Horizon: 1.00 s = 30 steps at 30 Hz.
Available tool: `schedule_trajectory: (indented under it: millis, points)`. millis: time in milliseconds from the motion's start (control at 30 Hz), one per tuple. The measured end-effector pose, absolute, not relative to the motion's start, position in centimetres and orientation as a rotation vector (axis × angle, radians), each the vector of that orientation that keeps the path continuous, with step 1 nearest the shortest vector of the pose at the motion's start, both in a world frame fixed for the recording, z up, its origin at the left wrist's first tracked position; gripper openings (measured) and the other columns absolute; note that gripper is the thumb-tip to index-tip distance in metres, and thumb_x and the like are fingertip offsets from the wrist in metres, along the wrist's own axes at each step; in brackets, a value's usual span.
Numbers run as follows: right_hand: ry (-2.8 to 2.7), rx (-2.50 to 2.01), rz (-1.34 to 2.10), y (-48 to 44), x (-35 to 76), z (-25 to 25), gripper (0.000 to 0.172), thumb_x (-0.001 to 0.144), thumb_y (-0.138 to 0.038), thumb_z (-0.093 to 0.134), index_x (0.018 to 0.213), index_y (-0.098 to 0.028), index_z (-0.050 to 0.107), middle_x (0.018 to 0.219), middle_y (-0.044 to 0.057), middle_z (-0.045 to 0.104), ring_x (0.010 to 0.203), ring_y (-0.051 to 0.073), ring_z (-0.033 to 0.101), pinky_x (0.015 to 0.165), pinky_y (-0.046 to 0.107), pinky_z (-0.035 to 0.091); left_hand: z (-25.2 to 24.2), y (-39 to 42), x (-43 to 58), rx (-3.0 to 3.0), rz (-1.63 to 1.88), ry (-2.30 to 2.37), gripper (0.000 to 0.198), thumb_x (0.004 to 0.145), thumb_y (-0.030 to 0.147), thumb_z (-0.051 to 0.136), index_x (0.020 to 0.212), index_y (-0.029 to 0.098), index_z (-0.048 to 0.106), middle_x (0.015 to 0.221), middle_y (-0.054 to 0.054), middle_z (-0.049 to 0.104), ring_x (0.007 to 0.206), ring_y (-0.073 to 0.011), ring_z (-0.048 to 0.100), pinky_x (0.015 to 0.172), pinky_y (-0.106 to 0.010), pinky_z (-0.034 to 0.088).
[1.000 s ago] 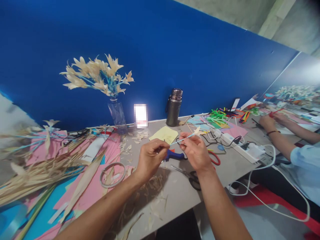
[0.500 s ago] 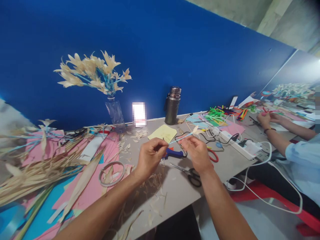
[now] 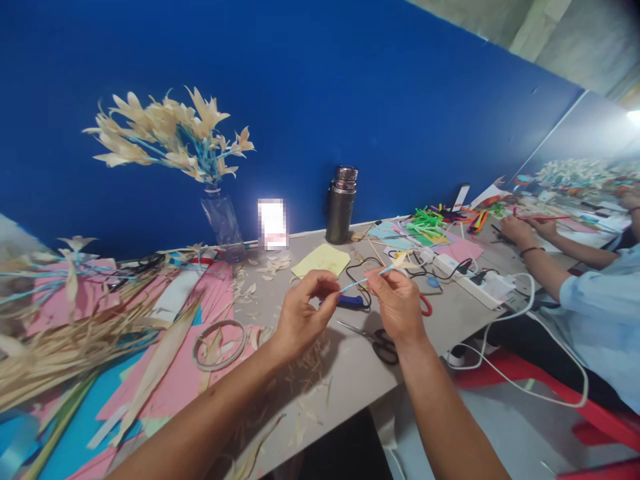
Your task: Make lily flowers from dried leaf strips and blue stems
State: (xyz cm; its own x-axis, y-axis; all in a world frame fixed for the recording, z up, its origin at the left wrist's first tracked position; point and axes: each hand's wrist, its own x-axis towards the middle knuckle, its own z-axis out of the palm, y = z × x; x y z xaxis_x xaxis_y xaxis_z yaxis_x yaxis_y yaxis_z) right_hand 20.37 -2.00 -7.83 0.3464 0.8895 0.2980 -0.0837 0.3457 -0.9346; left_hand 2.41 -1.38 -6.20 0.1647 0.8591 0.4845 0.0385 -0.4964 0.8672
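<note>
Between my two hands stretches the thin light-blue stem of a handmade flower (image 3: 354, 285), its cream petals showing beyond the right fingers. My left hand (image 3: 309, 308) is closed, thumb and forefinger pinching the stem's lower end. Higher up, near the petals, my right hand (image 3: 399, 298) pinches the same stem. Under the hands lie a blue-handled tool (image 3: 351, 302), partly hidden, and scissors (image 3: 373, 339) with dark handles. A yellow paper sheet (image 3: 323, 260) is just behind the left hand.
A bottle of cream flowers (image 3: 220, 223) and a dark thermos (image 3: 341, 207) stand by the blue wall. Dried husks (image 3: 65, 357), pink paper and a tape roll (image 3: 219, 345) cover the left. A power strip (image 3: 467, 281) lies right, near a co-worker's hands (image 3: 520, 233).
My right hand has shifted its grip along the stem towards the petals, and the stem is held nearly taut between both hands. The view has turned slightly.
</note>
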Motion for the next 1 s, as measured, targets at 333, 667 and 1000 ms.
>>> schedule_trajectory:
  millis: [333,667,1000]
  points:
    - [-1.008,-1.015,0.811,-1.8,19.7,-7.9,0.025,0.074,-0.045,0.081,0.076,-0.02,0.075,0.066,0.0,0.065,0.062,0.015,0.053,0.061,0.029,0.042,-6.0,-0.8,2.8,1.315,1.315,0.861,0.024,0.068,0.02,0.076,0.088,0.017,0.063,0.071,0.001,0.064,0.062,-0.0105,0.059,0.057,-0.02,0.048]
    - [-1.192,-1.183,0.866,-1.8,21.5,-9.5,0.024,0.077,-0.041,0.076,0.087,-0.019,0.077,0.078,0.002,0.072,0.068,0.016,0.059,0.063,0.028,0.044,-7.0,1.0,2.3,1.142,1.262,0.997,0.027,0.059,0.016,0.074,0.083,0.016,0.06,0.057,0.005,0.064,0.045,-0.0094,0.055,0.049,-0.021,0.044]
    - [-1.904,-1.61,0.312,-5.5,23.8,-11.2,0.016,0.089,-0.035,0.063,0.082,-0.025,0.073,0.085,0.004,0.074,0.081,0.023,0.065,0.072,0.034,0.047,-8.4,2.1,1.7,1.148,1.267,1.125,0.025,0.06,0.018,0.074,0.081,0.017,0.059,0.055,0.004,0.064,0.042,-0.0106,0.055,0.043,-0.02,0.039]
